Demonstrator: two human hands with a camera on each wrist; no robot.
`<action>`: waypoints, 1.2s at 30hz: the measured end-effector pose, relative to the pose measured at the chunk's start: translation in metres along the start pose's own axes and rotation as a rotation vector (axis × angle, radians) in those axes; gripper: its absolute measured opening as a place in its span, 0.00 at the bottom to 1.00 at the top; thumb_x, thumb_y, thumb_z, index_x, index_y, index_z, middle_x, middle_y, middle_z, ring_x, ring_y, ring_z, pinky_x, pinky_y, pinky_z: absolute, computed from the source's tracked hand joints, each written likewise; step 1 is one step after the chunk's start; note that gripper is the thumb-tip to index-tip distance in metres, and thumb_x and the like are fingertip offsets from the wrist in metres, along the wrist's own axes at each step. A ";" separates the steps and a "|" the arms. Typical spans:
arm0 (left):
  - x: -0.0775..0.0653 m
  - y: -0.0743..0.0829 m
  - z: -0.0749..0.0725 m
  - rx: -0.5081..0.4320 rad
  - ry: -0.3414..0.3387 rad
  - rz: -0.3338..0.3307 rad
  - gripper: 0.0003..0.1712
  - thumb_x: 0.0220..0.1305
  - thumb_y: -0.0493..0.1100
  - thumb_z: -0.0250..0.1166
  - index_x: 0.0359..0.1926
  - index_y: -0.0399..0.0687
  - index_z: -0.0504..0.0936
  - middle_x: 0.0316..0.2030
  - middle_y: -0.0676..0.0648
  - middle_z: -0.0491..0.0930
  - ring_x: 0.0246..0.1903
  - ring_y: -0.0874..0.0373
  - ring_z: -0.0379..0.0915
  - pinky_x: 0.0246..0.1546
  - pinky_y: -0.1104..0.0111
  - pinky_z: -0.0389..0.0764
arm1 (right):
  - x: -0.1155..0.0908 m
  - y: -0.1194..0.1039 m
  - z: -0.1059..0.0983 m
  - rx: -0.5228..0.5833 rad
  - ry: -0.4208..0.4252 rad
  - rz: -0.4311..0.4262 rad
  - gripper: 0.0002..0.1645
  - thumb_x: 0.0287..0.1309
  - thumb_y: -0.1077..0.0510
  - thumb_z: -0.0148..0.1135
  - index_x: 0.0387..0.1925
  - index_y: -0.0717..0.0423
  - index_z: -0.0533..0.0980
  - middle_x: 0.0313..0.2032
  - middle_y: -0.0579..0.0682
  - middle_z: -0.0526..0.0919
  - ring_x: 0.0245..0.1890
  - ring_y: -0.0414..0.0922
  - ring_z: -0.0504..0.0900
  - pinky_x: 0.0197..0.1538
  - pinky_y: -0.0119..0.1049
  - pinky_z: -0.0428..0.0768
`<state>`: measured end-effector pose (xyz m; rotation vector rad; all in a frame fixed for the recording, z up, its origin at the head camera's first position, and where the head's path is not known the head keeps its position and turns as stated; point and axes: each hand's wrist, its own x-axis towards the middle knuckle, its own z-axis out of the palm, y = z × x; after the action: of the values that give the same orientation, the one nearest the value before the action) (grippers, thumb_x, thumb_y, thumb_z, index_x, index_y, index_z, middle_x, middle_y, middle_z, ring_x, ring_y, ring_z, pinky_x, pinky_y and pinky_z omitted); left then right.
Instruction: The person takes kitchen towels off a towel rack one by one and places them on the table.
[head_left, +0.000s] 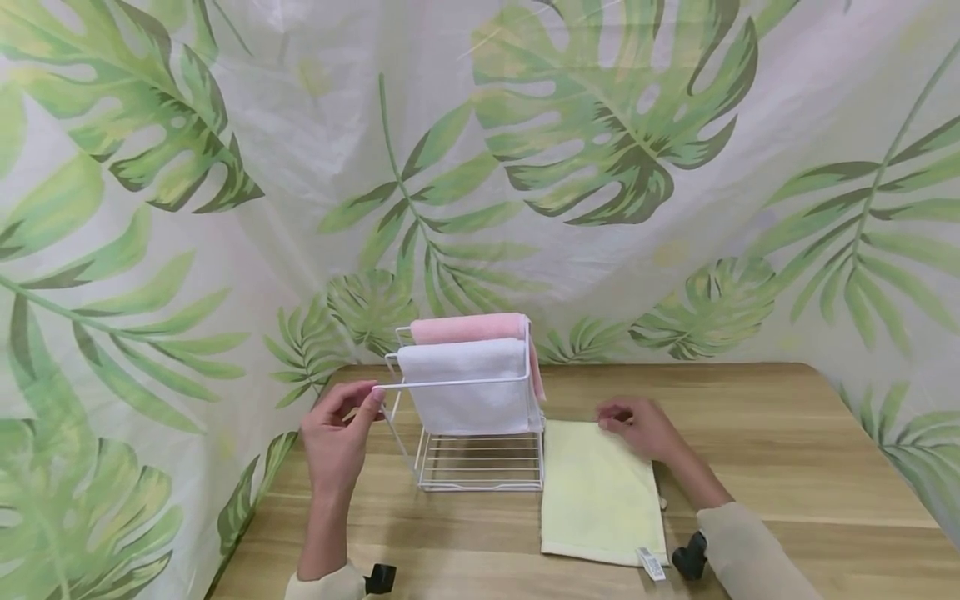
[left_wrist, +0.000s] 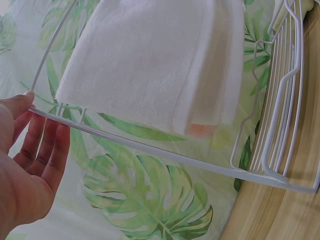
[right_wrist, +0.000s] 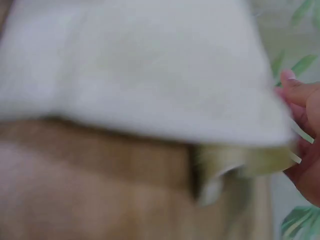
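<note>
A white wire rack [head_left: 480,486] stands on the table, with a white towel [head_left: 465,392] and a pink towel [head_left: 468,328] draped over its upper bars. My left hand [head_left: 341,429] pinches the rack's front bar at its left corner; the left wrist view shows the thumb [left_wrist: 20,101] above the bar and fingers below. To the rack's right is a pale yellow towel [head_left: 600,492] with a small white tag [head_left: 651,564] at its near edge. My right hand [head_left: 637,427] pinches that towel's far edge, and the towel looks blurred in the right wrist view.
The wooden table [head_left: 787,467] extends to the right of the towel. Behind and to the left hangs a leaf-print sheet [head_left: 450,167]. Black wrist mounts sit near both sleeves.
</note>
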<state>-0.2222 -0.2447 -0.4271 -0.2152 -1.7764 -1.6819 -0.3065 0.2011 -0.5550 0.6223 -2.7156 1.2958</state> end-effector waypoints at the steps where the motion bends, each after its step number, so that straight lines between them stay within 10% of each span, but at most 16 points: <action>1: 0.000 0.000 0.000 -0.009 -0.001 0.003 0.11 0.66 0.29 0.74 0.44 0.21 0.86 0.34 0.46 0.89 0.30 0.65 0.86 0.32 0.73 0.92 | 0.001 -0.005 -0.004 0.012 0.002 0.006 0.14 0.72 0.62 0.68 0.55 0.63 0.86 0.47 0.55 0.92 0.46 0.51 0.90 0.49 0.38 0.91; 19: 0.000 -0.004 0.003 -0.083 0.007 0.032 0.14 0.65 0.28 0.74 0.44 0.16 0.83 0.33 0.47 0.88 0.29 0.65 0.86 0.30 0.75 0.91 | 0.034 -0.146 -0.058 -0.066 0.130 -0.261 0.23 0.68 0.55 0.75 0.61 0.58 0.84 0.58 0.57 0.90 0.56 0.56 0.90 0.59 0.55 0.90; 36: 0.000 -0.004 0.003 -0.091 0.003 0.048 0.09 0.65 0.23 0.71 0.44 0.18 0.84 0.33 0.51 0.89 0.28 0.65 0.86 0.30 0.73 0.92 | 0.071 -0.226 -0.054 -0.046 0.099 -0.471 0.25 0.65 0.55 0.77 0.60 0.58 0.84 0.60 0.54 0.89 0.63 0.53 0.86 0.64 0.50 0.89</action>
<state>-0.2250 -0.2425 -0.4304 -0.2937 -1.6815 -1.7288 -0.2899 0.0913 -0.3390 1.0770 -2.3133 1.1049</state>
